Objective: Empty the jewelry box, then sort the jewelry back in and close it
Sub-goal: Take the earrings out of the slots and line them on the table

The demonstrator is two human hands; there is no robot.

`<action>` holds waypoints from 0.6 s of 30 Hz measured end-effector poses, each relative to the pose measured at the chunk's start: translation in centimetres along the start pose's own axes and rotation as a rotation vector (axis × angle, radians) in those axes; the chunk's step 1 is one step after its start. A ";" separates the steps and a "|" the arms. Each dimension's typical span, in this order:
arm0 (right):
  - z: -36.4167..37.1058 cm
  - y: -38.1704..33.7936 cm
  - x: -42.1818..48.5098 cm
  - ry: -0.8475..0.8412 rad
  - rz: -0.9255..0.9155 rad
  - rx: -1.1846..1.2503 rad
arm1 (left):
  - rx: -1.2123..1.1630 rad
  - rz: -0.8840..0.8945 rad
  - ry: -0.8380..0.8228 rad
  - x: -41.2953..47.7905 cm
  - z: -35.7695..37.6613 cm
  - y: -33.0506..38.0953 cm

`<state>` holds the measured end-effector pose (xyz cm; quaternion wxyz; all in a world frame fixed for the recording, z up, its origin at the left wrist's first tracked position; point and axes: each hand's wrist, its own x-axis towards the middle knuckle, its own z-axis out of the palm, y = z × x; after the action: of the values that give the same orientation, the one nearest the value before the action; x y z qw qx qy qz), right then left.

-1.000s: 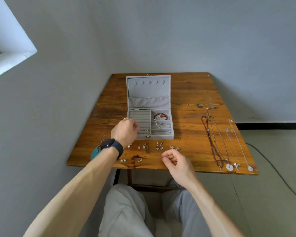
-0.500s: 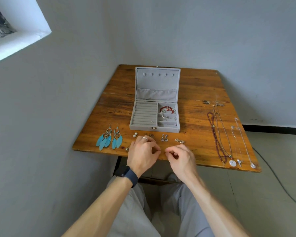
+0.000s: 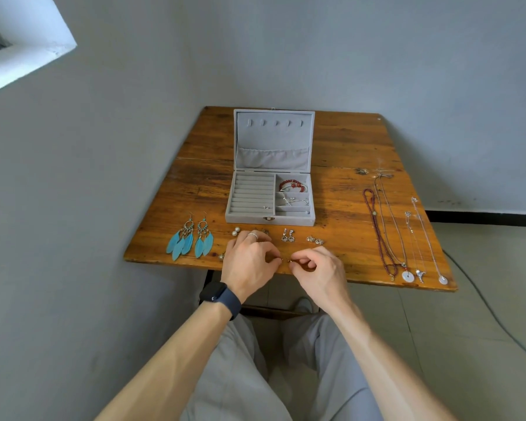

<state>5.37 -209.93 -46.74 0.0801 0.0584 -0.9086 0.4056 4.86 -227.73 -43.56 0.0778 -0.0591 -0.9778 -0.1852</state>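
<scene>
A grey jewelry box [image 3: 246, 219] stands open in the middle of the wooden table [image 3: 340, 147]. A red bead bracelet [image 3: 292, 184] and silver pieces lie in its right compartments, and a small stud sits in the ring rolls. At the table's front edge my left hand [image 3: 249, 262] and my right hand [image 3: 316, 268] meet, and both pinch one small earring [image 3: 286, 260] between their fingertips. Blue feather earrings [image 3: 190, 238], pearl studs [image 3: 236, 231] and small silver earrings [image 3: 287, 236] lie in a row in front of the box.
Several necklaces [image 3: 392, 226] lie stretched out on the table's right side. Grey walls close in behind and to the left of the table. A cable runs over the floor at the right. My knees are under the front edge.
My left hand came back from the box's ring rolls to the front edge and met my right hand there. Both now pinch the small earring. The camera tilted, which bared the feather earrings.
</scene>
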 end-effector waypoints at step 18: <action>1.1 0.0 -0.2 0.065 -0.011 -0.033 | 0.040 0.073 -0.011 0.0 0.1 0.0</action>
<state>5.44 -210.73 -47.46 0.1128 0.0487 -0.9119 0.3917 4.87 -227.70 -43.61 0.0801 -0.0941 -0.9790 -0.1621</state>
